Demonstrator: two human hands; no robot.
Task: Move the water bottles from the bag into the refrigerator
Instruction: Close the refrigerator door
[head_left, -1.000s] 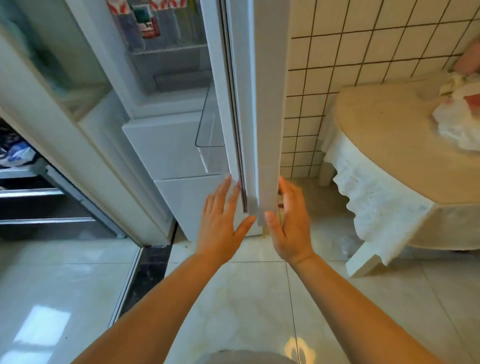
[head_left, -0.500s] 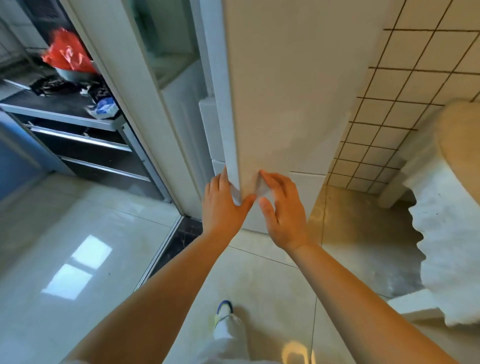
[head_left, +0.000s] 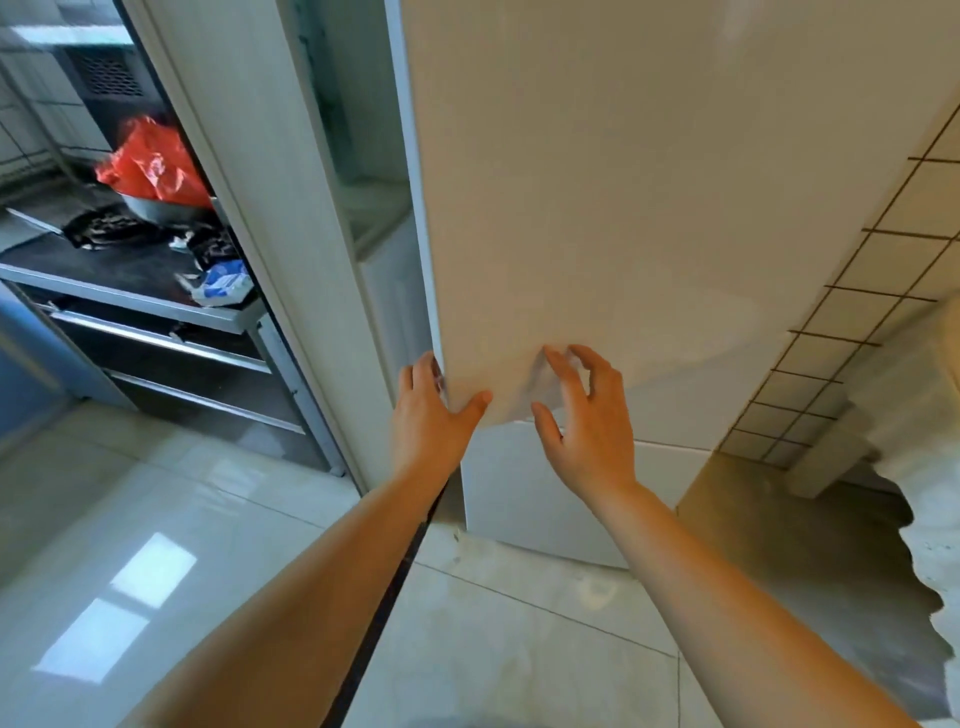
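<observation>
The refrigerator door is plain cream-white. The wall tiles are cream with dark grout in a grid. A plastic bag is bright red. The floor tiles are glossy pale grey-green. The countertop is black.

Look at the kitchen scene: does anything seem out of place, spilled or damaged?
Nothing looks broken or spilled. The untidiest spot is the dark counter on the left, where a crumpled red bag and a blue-and-white wrapper lie loose.
</observation>
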